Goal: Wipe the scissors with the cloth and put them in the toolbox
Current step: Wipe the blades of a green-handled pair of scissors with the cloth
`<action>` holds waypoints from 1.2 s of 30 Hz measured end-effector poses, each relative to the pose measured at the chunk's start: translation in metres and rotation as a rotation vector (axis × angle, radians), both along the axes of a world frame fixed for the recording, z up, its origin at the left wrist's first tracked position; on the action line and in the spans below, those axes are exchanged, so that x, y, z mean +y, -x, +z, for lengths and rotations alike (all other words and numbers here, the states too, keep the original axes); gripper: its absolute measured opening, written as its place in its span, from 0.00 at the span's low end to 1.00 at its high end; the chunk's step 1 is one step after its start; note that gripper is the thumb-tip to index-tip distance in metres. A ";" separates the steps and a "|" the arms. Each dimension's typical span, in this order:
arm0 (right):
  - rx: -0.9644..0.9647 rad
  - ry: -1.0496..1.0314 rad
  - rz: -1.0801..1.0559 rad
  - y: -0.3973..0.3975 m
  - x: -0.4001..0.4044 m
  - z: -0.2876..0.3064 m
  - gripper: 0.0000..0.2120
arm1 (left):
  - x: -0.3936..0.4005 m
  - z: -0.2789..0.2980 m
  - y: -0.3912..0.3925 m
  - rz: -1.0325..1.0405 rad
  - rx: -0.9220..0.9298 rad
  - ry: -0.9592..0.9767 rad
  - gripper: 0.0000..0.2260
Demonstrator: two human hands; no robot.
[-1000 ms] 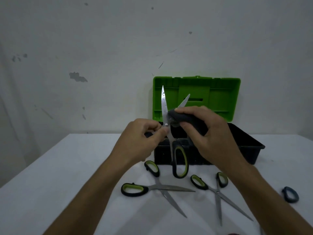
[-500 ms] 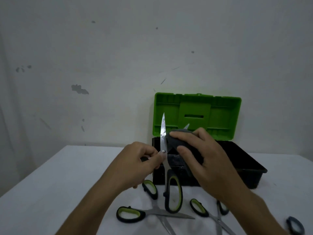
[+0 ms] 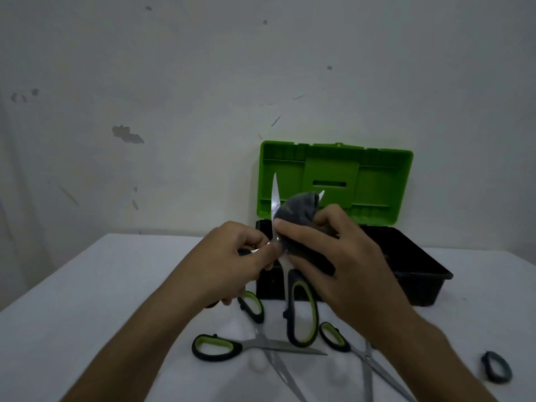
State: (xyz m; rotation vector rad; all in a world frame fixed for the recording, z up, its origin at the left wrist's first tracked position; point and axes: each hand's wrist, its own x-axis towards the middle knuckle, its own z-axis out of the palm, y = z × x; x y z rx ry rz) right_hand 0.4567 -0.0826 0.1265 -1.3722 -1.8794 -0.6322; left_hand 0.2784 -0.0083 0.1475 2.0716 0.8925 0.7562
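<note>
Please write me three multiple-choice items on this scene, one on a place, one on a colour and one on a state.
1. Where does the toolbox stand?
A. at the table's far side, by the wall
B. on the floor
C. on a shelf

2. What colour is the toolbox lid?
A. red
B. green
C. yellow

3. How are the held scissors?
A. blades closed
B. lying in the toolbox
C. blades spread, one wrapped in the cloth

Answers:
1 A, its black base sits on the white table before the wall.
2 B, the raised lid is bright green.
3 C, the right hand presses cloth round one blade while the left hand holds the scissors.
</note>
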 end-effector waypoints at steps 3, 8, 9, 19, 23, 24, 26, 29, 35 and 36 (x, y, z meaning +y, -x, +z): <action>0.065 -0.047 0.026 -0.002 0.002 -0.002 0.21 | -0.002 0.005 0.008 -0.042 -0.025 0.005 0.18; 0.079 -0.195 -0.143 -0.029 -0.004 0.015 0.19 | -0.010 0.008 0.011 -0.105 0.004 -0.020 0.18; 0.087 -0.217 -0.163 -0.034 -0.007 0.017 0.19 | -0.011 0.008 0.010 -0.108 0.022 -0.023 0.18; -0.065 -0.124 -0.110 -0.014 0.002 0.006 0.20 | -0.002 0.015 -0.002 -0.047 0.064 -0.093 0.17; 0.015 -0.153 -0.198 -0.034 0.003 0.007 0.20 | 0.003 0.010 0.012 -0.046 0.130 -0.018 0.17; 0.039 -0.165 -0.211 -0.038 0.001 0.009 0.21 | 0.003 0.010 0.014 -0.052 0.130 0.000 0.17; 0.083 -0.154 -0.183 -0.039 -0.004 0.013 0.23 | 0.001 0.011 0.013 -0.069 0.111 0.011 0.17; 0.082 -0.027 -0.060 -0.028 -0.006 0.014 0.25 | -0.005 0.013 0.009 -0.074 0.076 -0.041 0.17; 0.157 0.007 0.016 -0.032 -0.002 0.013 0.31 | -0.009 0.012 0.009 -0.090 0.019 -0.067 0.17; 0.173 0.002 -0.014 -0.037 -0.002 0.014 0.31 | -0.009 0.013 0.009 -0.109 0.015 -0.054 0.17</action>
